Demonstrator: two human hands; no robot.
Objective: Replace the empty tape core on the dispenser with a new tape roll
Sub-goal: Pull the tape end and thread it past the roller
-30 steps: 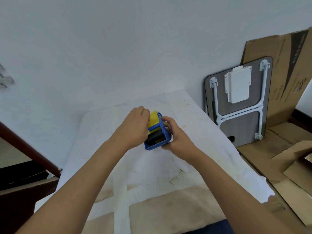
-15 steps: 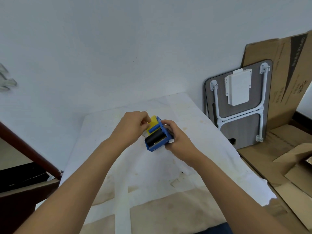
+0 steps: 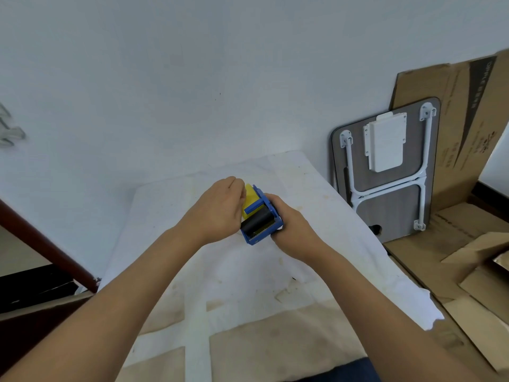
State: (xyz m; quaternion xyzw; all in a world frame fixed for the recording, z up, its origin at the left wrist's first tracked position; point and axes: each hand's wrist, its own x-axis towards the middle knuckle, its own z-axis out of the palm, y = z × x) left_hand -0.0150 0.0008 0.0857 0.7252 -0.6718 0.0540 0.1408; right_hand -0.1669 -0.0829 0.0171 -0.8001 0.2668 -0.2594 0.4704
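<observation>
Right hand (image 3: pixel 292 230) fingers wrapped round blue dispenser (image 3: pixel 271 216); left hand (image 3: pixel 220 210) fingers curled on yellow tape (image 3: pixel 250 195).

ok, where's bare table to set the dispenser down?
Free: white sheet left of left hand, and the patch toward the wall. Also between the forearms. Crowded only at the blue dispenser held with right hand.

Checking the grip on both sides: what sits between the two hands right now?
In the head view, the blue tape dispenser fills the gap between the left hand and right hand, its yellow part by the left fingers.
</observation>
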